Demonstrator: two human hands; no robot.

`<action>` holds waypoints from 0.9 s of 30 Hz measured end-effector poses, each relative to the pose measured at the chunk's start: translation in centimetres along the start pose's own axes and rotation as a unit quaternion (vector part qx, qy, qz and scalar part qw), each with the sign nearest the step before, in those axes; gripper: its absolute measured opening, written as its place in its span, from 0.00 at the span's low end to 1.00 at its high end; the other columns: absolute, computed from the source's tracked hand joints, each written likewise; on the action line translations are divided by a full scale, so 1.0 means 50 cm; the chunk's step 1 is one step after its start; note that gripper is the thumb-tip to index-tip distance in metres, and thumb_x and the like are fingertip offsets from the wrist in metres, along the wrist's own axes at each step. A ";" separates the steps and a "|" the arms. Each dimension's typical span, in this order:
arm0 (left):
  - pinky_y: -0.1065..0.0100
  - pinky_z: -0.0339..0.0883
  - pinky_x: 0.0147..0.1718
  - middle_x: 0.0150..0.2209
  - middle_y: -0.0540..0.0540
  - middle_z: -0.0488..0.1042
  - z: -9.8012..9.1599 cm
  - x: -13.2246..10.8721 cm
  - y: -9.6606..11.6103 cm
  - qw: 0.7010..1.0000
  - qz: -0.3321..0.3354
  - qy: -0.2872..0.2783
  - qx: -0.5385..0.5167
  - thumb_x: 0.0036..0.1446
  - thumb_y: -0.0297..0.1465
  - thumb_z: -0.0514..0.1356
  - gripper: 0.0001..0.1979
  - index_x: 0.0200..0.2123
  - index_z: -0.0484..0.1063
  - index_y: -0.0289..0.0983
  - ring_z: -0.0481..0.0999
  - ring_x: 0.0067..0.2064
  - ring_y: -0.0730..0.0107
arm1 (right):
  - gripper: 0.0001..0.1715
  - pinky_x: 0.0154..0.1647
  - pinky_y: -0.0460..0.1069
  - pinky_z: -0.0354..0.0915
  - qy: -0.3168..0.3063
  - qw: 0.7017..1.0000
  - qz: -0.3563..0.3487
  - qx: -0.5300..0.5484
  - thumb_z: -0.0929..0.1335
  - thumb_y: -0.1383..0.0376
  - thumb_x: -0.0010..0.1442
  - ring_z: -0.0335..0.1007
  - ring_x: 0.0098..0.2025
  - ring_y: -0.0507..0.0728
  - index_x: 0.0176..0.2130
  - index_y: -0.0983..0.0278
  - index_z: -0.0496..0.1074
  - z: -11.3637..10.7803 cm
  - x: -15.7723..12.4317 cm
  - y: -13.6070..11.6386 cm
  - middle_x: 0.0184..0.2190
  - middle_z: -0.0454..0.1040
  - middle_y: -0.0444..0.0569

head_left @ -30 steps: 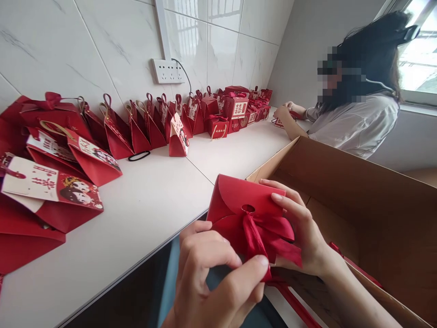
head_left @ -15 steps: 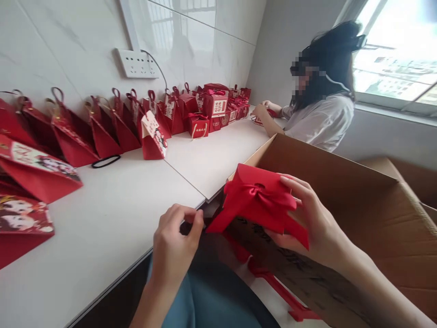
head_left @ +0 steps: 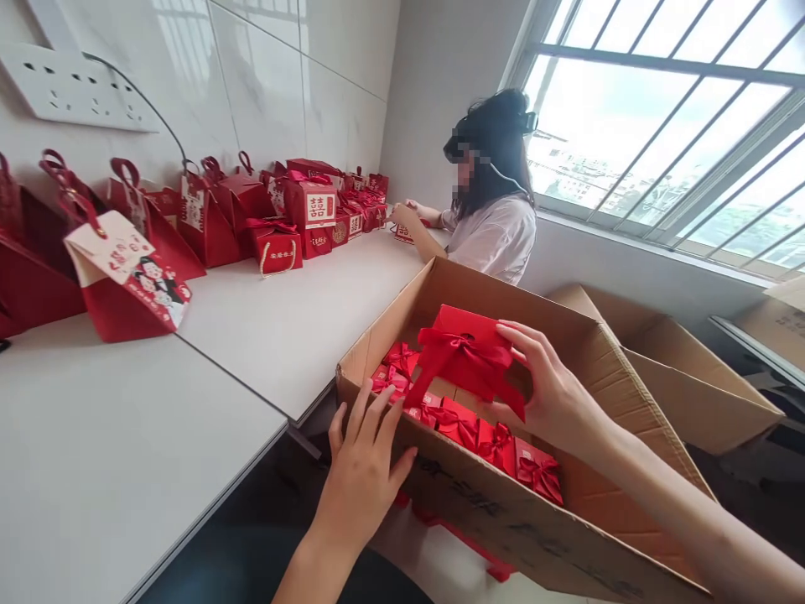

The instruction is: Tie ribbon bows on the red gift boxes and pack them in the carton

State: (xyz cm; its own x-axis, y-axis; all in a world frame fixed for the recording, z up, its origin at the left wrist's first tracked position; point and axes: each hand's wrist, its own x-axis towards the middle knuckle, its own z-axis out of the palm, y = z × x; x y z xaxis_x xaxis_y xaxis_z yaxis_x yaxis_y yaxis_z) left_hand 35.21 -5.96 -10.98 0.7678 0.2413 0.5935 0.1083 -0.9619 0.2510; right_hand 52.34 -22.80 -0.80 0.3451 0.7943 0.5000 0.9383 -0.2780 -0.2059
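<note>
A red gift box [head_left: 469, 335] tied with a red ribbon bow is gripped by my right hand [head_left: 553, 390], thumb below and fingers at its right side. It hovers over the open cardboard box [head_left: 496, 503]. Inside that carton several similar red boxes with bows [head_left: 459, 424] line the near and left sides. My left hand [head_left: 371, 449] has its fingers spread at the carton's near left rim, holding nothing. Whether its fingertips press on the rim I cannot tell.
A white table [head_left: 239, 361] carries red gift bags [head_left: 126, 277] and boxes along the tiled wall. A co-worker [head_left: 487, 201] handles a red box at the far end. Another open carton [head_left: 698, 369] stands beyond, below the barred window [head_left: 660, 126]. A socket strip [head_left: 75, 88] is on the wall.
My view has swung right, showing the boxes inside the carton. My right hand has carried the gift box over the carton. My left hand has opened from curled fingers and moved to the rim.
</note>
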 end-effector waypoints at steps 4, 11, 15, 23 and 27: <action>0.54 0.67 0.51 0.52 0.39 0.71 0.043 -0.009 0.000 0.998 -0.018 0.061 -0.013 0.58 0.27 0.57 0.18 0.53 0.62 0.37 0.59 0.63 0.49 | 0.46 0.50 0.64 0.67 -0.029 0.998 0.053 0.022 0.73 0.55 0.48 0.62 0.56 0.68 0.60 0.61 0.52 0.065 0.019 0.121 0.57 0.56 0.61; 0.54 0.68 0.50 0.51 0.39 0.71 0.067 -0.008 -0.004 0.995 -0.007 0.096 -0.009 0.59 0.30 0.57 0.16 0.51 0.63 0.36 0.59 0.63 0.49 | 0.48 0.59 0.62 0.58 -0.068 0.937 0.274 0.204 0.76 0.55 0.39 0.53 0.61 0.67 0.54 0.62 0.56 0.284 -0.008 0.286 0.58 0.54 0.58; 0.55 0.69 0.50 0.50 0.39 0.71 0.067 -0.011 -0.001 0.995 -0.007 0.097 -0.004 0.59 0.29 0.57 0.16 0.51 0.64 0.33 0.58 0.63 0.49 | 0.34 0.53 0.59 0.64 -0.128 0.893 0.364 0.231 0.74 0.53 0.44 0.66 0.51 0.64 0.47 0.64 0.63 0.375 -0.060 0.304 0.47 0.69 0.54; 0.58 0.71 0.51 0.51 0.40 0.70 0.069 -0.015 0.007 0.996 -0.026 0.084 -0.026 0.59 0.28 0.57 0.18 0.53 0.62 0.34 0.53 0.65 0.51 | 0.19 0.46 0.57 0.68 -0.119 0.830 0.494 0.229 0.64 0.58 0.64 0.70 0.46 0.57 0.51 0.65 0.66 0.460 -0.056 0.327 0.49 0.69 0.52; 0.61 0.73 0.49 0.52 0.39 0.69 0.070 -0.015 0.007 0.996 -0.030 0.074 -0.038 0.59 0.27 0.56 0.19 0.54 0.61 0.35 0.51 0.66 0.52 | 0.17 0.47 0.57 0.68 -0.110 0.827 0.512 0.203 0.64 0.59 0.64 0.69 0.47 0.57 0.51 0.64 0.67 0.478 -0.029 0.344 0.50 0.69 0.52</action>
State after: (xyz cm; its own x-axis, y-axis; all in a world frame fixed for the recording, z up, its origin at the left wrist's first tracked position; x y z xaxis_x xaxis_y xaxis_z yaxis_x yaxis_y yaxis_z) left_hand 36.90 -6.93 -14.00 0.6588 0.3198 0.6810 0.0980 -0.9339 0.3438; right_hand 67.38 -15.83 -25.16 0.8993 0.3456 -0.2679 0.0549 -0.6970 -0.7150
